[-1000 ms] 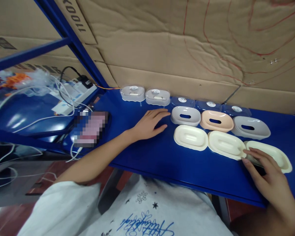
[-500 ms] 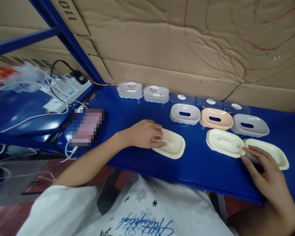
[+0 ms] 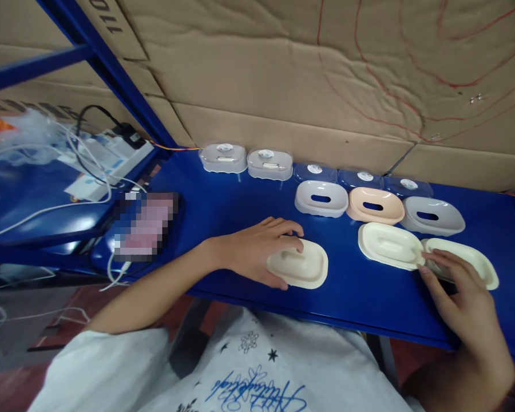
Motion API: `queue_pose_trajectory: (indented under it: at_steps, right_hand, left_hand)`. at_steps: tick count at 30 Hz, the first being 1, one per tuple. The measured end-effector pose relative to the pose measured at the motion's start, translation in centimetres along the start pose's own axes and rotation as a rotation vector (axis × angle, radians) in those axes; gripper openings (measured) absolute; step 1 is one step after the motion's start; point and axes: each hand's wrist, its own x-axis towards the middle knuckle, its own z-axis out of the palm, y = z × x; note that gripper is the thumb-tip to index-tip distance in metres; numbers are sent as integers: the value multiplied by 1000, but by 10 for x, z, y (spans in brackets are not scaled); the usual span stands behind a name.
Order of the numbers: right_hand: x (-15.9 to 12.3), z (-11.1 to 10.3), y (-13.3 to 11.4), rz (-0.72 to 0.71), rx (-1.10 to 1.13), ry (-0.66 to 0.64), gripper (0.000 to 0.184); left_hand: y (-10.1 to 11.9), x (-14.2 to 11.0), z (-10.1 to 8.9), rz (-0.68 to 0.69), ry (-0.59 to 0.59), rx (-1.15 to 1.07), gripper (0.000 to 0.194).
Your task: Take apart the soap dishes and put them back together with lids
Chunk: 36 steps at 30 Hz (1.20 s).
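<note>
My left hand (image 3: 264, 249) is spread with fingers apart over a cream soap-dish tray (image 3: 311, 266), covering its left end. The fingertips reach across its top side, and the thumb lies by its near edge. My right hand (image 3: 463, 286) has its thumb and index finger at the right rim of a second cream tray (image 3: 388, 246), pinching it there. The other fingers extend over a third cream tray (image 3: 476, 263), partly hidden behind the hand. Behind these stand a grey soap dish (image 3: 321, 207), a peach one (image 3: 375, 215) and another grey one (image 3: 438, 226), each with a slot in its base.
Clear lids (image 3: 360, 180) with round stickers lie along the back. Two lidded grey soap dishes (image 3: 223, 157) stand at the back left. A blurred-out phone-like device (image 3: 148, 223) with a cable and a power strip (image 3: 109, 169) are on the left, beside a blue frame post (image 3: 124, 68). Cardboard (image 3: 261, 68) forms the back wall.
My left hand has opened its fingers wider and slid over the left cream tray, which sits slightly nearer to me. My right hand stays at the second tray's rim. The view shifts slightly.
</note>
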Motion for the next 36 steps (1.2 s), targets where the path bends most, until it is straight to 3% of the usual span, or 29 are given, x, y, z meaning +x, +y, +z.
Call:
queue_pose_trajectory:
  at_steps: [3,6,8,11,15,17,20,25,27,32,36]
  right_hand:
    - [11,-11,-7,-94,-118,71,41]
    - [37,-29,-31,-211,-171,104,33]
    - [63,-32,-58,-314,-107,50,32]
    - [105,-6,-100,-507,-32,-135,39]
    - [132,55,-139,-629,-123,-309,54]
    - [132,77,-147,-651,-136,-321,51]
    - [123,87,-151,-654,-98,-277,39]
    - [110,69,-154,-681,14,-133,33]
    - [105,58,-159,-714,65,-58,35]
    - [93,38,-176,-818,101,-42,41]
    - [91,46,-181,-950,109,-27,30]
  left_hand:
    - [-1,-2,1,-36,-74,-36,87]
    - [-2,0,10,-38,-62,-38,86]
    - [-2,3,17,-24,-42,-49,88]
    - [-1,6,23,-14,-40,-67,93]
    - [-4,3,18,14,-73,-107,103]
    - [-7,-2,11,-14,-95,-117,111]
    - [-11,-7,2,-86,-105,-79,112]
    - [-15,-5,2,-74,-81,-31,84]
    - [-19,-3,5,-92,-49,-5,81]
    - [-41,-3,6,-211,36,65,96]
    - [-53,-3,0,-257,-9,27,109]
